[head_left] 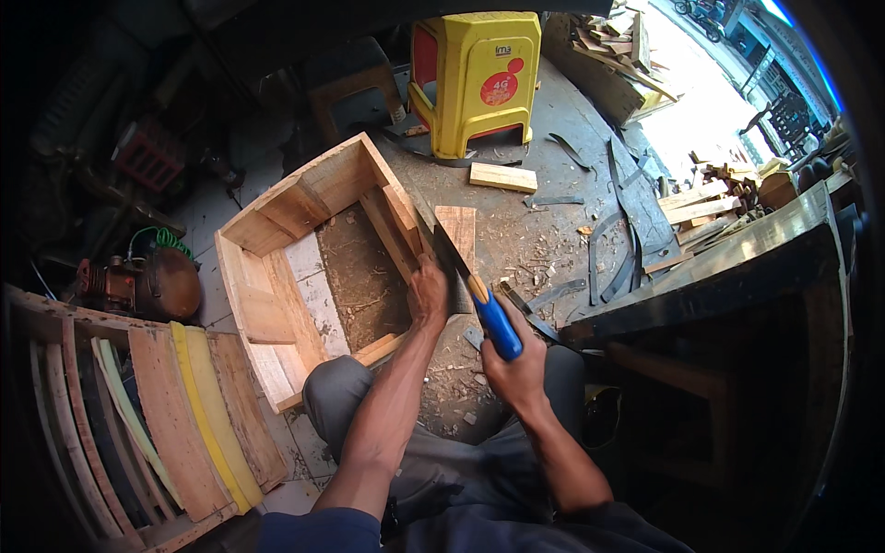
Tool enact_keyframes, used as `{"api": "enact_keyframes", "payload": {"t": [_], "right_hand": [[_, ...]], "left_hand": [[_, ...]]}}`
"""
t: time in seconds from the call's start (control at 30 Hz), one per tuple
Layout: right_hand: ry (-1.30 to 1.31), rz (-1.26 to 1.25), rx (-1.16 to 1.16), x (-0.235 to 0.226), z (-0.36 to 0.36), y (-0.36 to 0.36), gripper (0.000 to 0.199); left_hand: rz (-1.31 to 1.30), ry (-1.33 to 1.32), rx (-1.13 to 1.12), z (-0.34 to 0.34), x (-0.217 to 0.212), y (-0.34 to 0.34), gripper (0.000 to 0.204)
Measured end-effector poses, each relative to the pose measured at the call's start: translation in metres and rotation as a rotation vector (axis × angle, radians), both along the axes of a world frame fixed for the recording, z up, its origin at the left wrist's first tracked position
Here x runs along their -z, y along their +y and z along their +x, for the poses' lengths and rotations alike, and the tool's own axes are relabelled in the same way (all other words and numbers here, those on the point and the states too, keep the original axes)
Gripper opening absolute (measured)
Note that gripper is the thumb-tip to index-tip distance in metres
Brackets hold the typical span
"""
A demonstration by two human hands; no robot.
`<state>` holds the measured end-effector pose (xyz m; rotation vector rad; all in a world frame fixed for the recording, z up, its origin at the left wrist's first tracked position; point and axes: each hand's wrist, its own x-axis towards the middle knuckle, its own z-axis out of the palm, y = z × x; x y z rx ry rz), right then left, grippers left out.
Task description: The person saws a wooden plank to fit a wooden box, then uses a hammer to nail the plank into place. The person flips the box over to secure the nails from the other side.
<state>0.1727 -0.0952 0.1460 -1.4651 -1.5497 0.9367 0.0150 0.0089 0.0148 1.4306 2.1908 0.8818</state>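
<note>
A handsaw (499, 323) with a blue handle is in my right hand (518, 367), its fingers wrapped round the grip. The blade slants up and away to the left, against the right side of an open wooden frame (277, 214). My left hand (429, 292) grips that side of the frame, close beside the blade; its fingertips are partly hidden. The frame stands on the floor left of my knees and is built of pale boards. Just right of the blade, a short wooden board (458, 226) shows, partly covered by the saw.
A yellow plastic stool (479, 88) and a loose wood block (503, 177) lie ahead. Dark strips (634, 241) and shavings litter the floor. Wood scraps (701, 212) are piled at right, near a dark bench (737, 249). At left are a compressor (166, 284) and a slatted wooden piece (171, 415).
</note>
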Motion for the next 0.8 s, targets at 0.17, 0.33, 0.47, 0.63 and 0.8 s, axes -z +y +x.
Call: {"api": "enact_keyframes", "payload": {"t": [0.17,0.33,0.47,0.63,0.8], "right_hand": [[0.024,0.038,-0.064,-0.003,0.006,-0.032,0.062],[-0.043,-0.005,-0.052,-0.059,0.069,-0.13,0.066],[-0.017,0.003,-0.027,0.005,0.004,-0.006,0.058],[-0.018,0.044,-0.093,-0.015,0.049,-0.095,0.066],[-0.067,0.079,-0.05,-0.031,0.052,-0.1,0.066]], "left_hand": [[0.027,-0.151,-0.112,-0.013,0.006,-0.003,0.034],[0.017,-0.003,-0.094,0.001,-0.002,0.0,0.03],[0.043,-0.028,-0.047,0.001,0.008,0.0,0.024],[0.043,-0.034,-0.105,-0.008,-0.003,0.001,0.027],[-0.029,-0.081,-0.098,0.005,-0.013,-0.007,0.034]]}}
